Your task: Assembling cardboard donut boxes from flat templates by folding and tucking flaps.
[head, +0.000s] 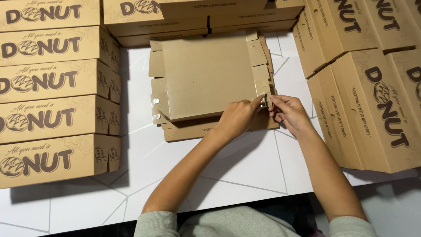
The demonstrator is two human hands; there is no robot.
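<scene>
Flat box blank, under both hands: brown cardboard, matt, plain unprinted face, slightly fibrous; small glossy clear tabs on its edge away from the hands. Flat blanks beneath it: same matt brown card with dark print. Folded boxes, stacked left of the left hand, and folded boxes right of the right hand: matt brown cardboard, dark brown print. Tabletop below the hands: white, smooth, faintly sheened, thin grey lines. Sleeves: soft grey knit cloth.

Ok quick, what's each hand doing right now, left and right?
Left hand: fingers pinched on a small side flap at the right edge of the flat brown cardboard box blank.
Right hand: fingertips pinching that same flap.
</scene>
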